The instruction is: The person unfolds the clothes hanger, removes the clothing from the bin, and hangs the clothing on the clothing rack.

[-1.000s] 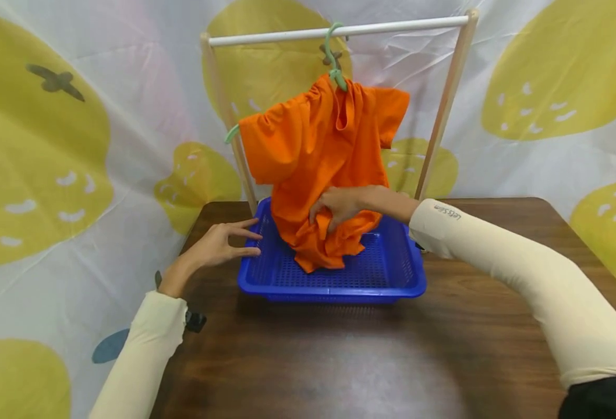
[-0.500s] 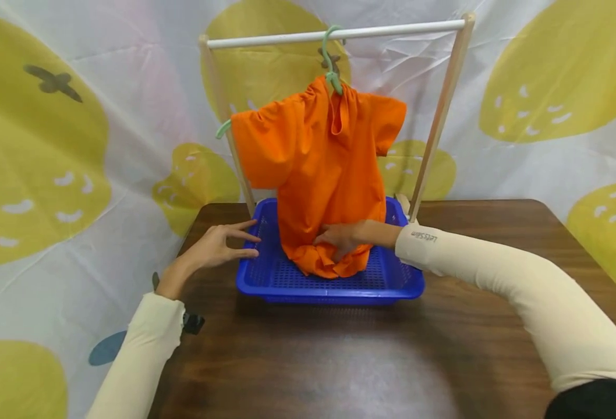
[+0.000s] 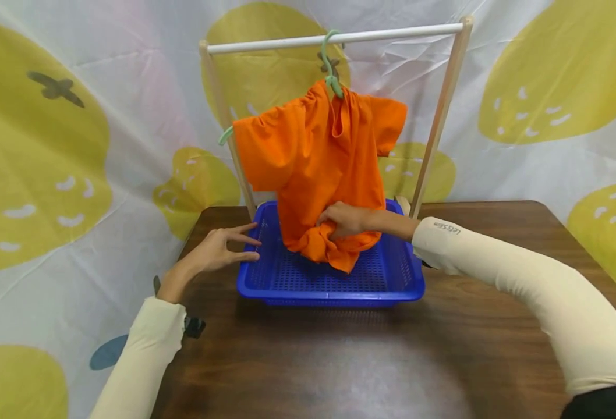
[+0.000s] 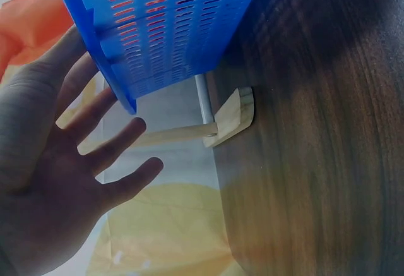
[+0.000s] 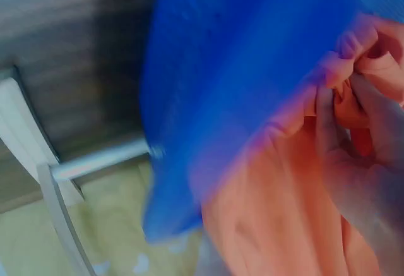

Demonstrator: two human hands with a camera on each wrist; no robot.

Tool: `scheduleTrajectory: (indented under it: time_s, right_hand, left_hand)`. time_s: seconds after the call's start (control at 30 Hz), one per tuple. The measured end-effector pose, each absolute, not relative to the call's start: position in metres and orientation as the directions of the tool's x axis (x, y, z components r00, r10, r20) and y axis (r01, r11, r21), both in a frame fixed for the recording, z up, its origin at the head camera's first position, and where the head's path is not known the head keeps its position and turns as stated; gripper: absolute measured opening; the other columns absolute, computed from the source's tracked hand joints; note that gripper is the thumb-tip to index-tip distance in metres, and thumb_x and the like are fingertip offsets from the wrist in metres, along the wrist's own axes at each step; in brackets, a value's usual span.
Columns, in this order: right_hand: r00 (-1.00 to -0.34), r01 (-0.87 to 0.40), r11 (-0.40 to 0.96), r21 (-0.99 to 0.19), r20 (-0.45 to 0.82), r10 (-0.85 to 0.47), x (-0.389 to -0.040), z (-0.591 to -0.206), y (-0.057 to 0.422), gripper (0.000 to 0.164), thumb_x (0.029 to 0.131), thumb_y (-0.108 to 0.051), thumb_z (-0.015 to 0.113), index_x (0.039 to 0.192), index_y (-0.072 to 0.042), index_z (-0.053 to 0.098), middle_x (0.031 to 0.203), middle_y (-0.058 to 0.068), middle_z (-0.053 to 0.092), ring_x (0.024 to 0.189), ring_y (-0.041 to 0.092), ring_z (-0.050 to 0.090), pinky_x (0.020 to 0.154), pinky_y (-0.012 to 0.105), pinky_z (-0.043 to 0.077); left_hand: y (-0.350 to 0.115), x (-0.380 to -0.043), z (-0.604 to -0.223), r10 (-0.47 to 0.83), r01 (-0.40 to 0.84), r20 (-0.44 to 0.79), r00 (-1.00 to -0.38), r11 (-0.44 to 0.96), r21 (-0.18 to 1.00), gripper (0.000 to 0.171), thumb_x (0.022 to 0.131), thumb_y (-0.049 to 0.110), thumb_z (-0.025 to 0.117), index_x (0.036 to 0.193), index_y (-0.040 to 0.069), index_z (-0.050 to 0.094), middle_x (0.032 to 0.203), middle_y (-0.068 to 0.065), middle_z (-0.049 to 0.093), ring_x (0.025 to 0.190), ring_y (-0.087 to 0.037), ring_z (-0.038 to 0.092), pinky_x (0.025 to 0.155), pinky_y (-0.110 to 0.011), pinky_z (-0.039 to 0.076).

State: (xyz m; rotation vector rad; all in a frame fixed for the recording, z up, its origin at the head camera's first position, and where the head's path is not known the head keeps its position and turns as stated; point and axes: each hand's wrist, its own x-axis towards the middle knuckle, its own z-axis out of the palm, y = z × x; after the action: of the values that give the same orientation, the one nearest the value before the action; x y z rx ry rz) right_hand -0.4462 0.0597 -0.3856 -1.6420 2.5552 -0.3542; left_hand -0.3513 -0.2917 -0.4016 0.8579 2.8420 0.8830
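An orange short-sleeved shirt [image 3: 313, 157] hangs on a green hanger [image 3: 330, 67], its lower end bunched over a blue perforated basket [image 3: 334, 295]. My right hand [image 3: 347, 220] grips the gathered hem of the shirt; in the right wrist view, thumb and fingers [image 5: 328, 115] pinch folds of the cloth. My left hand [image 3: 219, 247] is at the basket's left rim, fingers spread and fairly straight. In the left wrist view, the fingertips of the left hand [image 4: 69, 137] lie right by the blue rim [image 4: 101, 55], with no cloth in the palm.
The hanger hooks over the white bar [image 3: 392, 35] of a wooden-legged rack [image 3: 441, 110] behind the basket. Everything stands on a brown wooden table [image 3: 329, 361]. A curtain [image 3: 145, 87] with a yellow fruit print covers the back and left side.
My right hand first lowered with the shirt's hem into the basket, then rose a little, bunching the cloth. The left hand has stayed at the rim.
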Motion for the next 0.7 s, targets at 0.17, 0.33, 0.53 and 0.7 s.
scheduleTrajectory:
  time_s: [0.17,0.33,0.53,0.7]
  right_hand:
    - [-0.48,-0.865,0.419,-0.275,0.21,-0.852,-0.466,-0.345,0.063,0.025,0.083,0.0,0.079,0.105,-0.009,0.072,0.103,0.009,0.074,0.088,0.025,0.06,0.082,0.041,0.045]
    - [-0.596,-0.803,0.535,-0.264,0.318,-0.737,-0.49,-0.317,0.06,0.028,0.083,-0.004,0.079,0.11,-0.004,0.071,0.106,0.016,0.074,0.096,0.032,0.064,0.089,0.047,0.047]
    - [-0.713,-0.7,0.648,-0.301,0.342,-0.612,-0.52,-0.306,0.049,0.039,0.09,-0.008,0.075,0.125,0.007,0.066,0.126,0.026,0.067,0.122,0.042,0.059,0.107,0.049,0.044]
    - [-0.776,-0.627,0.71,-0.321,0.336,-0.533,-0.539,-0.309,0.039,0.037,0.094,-0.008,0.07,0.128,0.005,0.063,0.128,0.024,0.065,0.125,0.041,0.057,0.111,0.046,0.042]
  left_hand:
    - [-0.292,-0.351,-0.403,0.521,0.506,0.139,-0.842,0.674,0.538,0.042,0.091,0.036,0.082,0.125,0.012,0.078,0.16,-0.007,0.047,0.145,-0.037,0.045,0.117,-0.057,0.036]
    - [-0.294,-0.349,-0.399,0.514,0.508,0.154,-0.844,0.674,0.536,0.04,0.089,0.035,0.084,0.123,0.014,0.079,0.158,-0.006,0.05,0.144,-0.035,0.047,0.117,-0.056,0.037]
    - [-0.294,-0.343,-0.397,0.509,0.504,0.156,-0.846,0.672,0.542,0.038,0.089,0.034,0.084,0.122,0.015,0.079,0.158,-0.005,0.05,0.144,-0.035,0.046,0.117,-0.054,0.037]
    - [-0.293,-0.34,-0.4,0.503,0.501,0.16,-0.85,0.674,0.544,0.038,0.089,0.034,0.084,0.122,0.016,0.08,0.157,-0.004,0.051,0.144,-0.034,0.047,0.117,-0.053,0.038]
